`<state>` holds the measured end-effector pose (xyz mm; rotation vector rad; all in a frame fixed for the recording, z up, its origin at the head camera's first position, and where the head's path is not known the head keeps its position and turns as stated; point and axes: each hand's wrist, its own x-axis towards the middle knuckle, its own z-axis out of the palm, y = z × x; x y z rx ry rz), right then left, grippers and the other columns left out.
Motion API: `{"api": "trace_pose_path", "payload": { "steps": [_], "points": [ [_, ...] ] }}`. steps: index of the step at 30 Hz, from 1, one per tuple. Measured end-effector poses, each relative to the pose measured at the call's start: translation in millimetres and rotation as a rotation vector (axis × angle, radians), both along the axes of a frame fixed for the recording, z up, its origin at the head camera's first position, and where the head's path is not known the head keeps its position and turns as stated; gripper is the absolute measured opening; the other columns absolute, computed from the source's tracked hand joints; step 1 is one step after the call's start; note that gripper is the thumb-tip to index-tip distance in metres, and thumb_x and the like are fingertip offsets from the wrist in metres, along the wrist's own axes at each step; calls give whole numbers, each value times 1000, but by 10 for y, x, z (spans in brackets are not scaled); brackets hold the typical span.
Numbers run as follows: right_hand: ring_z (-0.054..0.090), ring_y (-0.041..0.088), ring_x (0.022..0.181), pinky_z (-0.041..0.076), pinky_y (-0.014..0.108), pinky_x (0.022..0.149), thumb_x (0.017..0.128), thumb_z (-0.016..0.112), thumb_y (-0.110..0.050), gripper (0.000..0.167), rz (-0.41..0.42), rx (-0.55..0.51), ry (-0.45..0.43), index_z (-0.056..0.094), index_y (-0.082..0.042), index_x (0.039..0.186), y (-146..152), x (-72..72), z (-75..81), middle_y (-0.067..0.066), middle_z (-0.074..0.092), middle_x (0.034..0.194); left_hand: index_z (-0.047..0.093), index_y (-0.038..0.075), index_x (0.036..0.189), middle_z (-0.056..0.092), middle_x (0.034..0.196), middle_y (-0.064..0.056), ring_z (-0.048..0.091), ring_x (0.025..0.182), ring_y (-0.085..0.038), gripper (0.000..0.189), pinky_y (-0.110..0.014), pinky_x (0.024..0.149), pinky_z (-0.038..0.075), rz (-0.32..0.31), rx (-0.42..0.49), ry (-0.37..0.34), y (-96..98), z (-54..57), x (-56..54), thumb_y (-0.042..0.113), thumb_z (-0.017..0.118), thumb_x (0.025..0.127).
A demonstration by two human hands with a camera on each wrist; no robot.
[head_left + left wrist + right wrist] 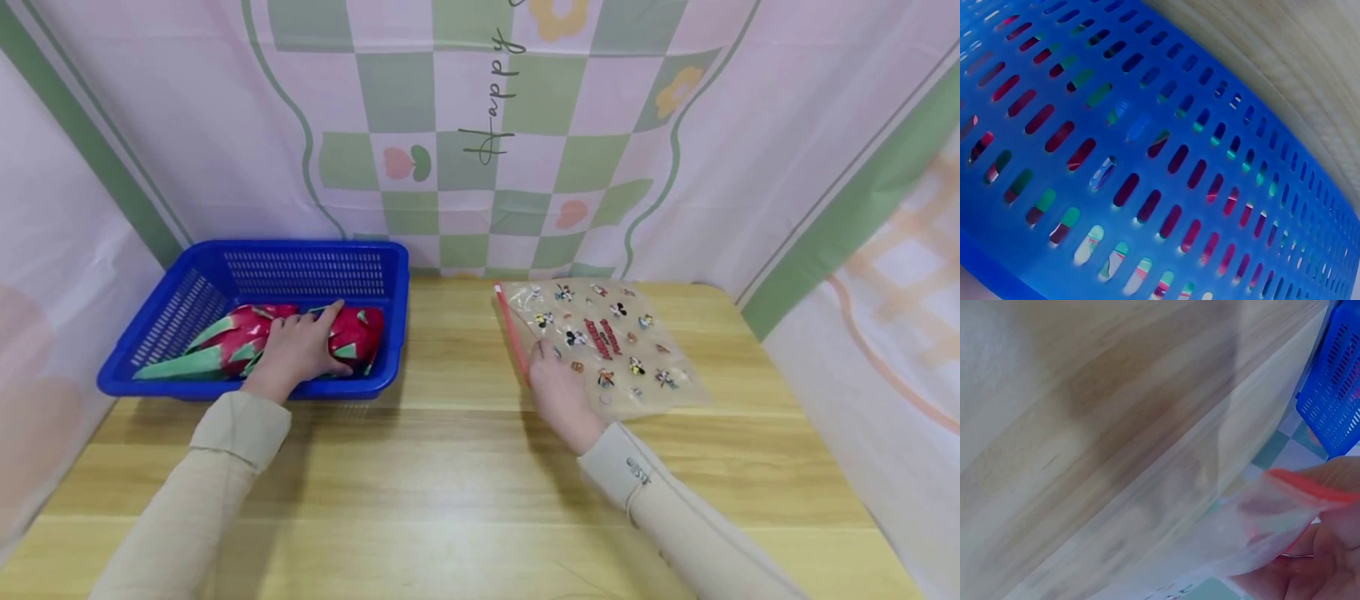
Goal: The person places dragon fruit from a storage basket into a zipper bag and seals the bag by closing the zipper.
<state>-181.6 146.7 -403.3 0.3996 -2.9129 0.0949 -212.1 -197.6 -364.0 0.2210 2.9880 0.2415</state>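
Observation:
In the head view, my left hand reaches into the blue basket at the left. Its fingers and thumb hold a red dragon fruit with green tips; the palm side is hidden. Another dragon fruit lies just left of the hand. The left wrist view mostly shows the basket's slotted wall, with red and green behind the slots. At the right, my right hand pinches the red zip edge of a clear zip bag printed with cartoon figures. The bag lies flat on the table and looks thin.
The wooden table stretches between the basket and the bag and toward me. A checkered cloth hangs behind it, and pale cloths close off both sides. The basket also shows at the right wrist view's upper right.

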Motion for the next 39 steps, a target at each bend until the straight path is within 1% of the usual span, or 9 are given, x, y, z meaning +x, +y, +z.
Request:
{"api": "trace_pose_path", "payload": {
  "steps": [3,5,9,13,18,24,31,35,39],
  "points": [
    [62,30,66,53,31,47,82,57,12,37,-9,-19,-65,52,16,118,-3,11,30,32,55,111,25,6,149,48,133,-35,45,121,-53,101,-65,104,30,-7,-9,10,6,8,-2,41,80,73],
    [62,30,64,54,30,48,83,58,10,32,-15,-9,-83,55,16,114,1,15,48,33,58,105,26,7,149,49,132,-35,46,120,-53,99,-65,103,31,-7,-10,11,9,16,-4,39,80,73],
    [62,28,62,54,28,50,83,60,9,17,-7,33,-79,62,14,99,19,22,61,28,62,91,28,8,147,49,132,-36,47,117,-54,94,-65,101,34,-4,-6,11,15,31,-2,38,79,74],
    [64,28,67,56,30,55,81,62,9,14,-3,55,-76,65,12,94,35,32,46,24,64,90,28,9,148,47,133,-36,45,118,-55,92,-66,100,34,11,15,-5,16,31,-6,37,78,75],
    [63,31,73,57,35,60,80,62,9,27,-28,49,-76,60,14,107,49,62,24,26,63,99,28,10,147,45,133,-36,42,119,-56,91,-70,96,34,24,48,-6,18,-7,-1,35,78,76],
    [61,33,70,56,36,55,80,61,9,42,-34,1,-49,52,17,120,72,92,5,29,59,106,29,11,146,45,133,-36,42,118,-57,90,-73,95,33,26,63,6,2,-45,34,35,78,75],
    [57,30,66,53,33,51,73,78,-9,78,-89,-54,-87,37,17,135,102,127,35,30,50,122,30,11,146,45,133,-36,41,117,-57,91,-73,95,34,31,76,31,11,-43,67,36,79,74],
    [57,28,63,52,32,49,70,79,-6,85,-100,-74,-94,32,17,137,131,129,45,33,45,128,29,12,147,44,135,-36,40,120,-57,92,-73,97,31,49,90,50,16,-48,56,38,78,74],
    [59,33,71,55,36,57,69,80,-6,89,-108,-88,-82,30,18,138,155,125,57,36,39,136,28,13,147,44,136,-35,41,120,-56,93,-72,97,33,63,109,83,37,-44,42,40,78,73]
  ]
}}
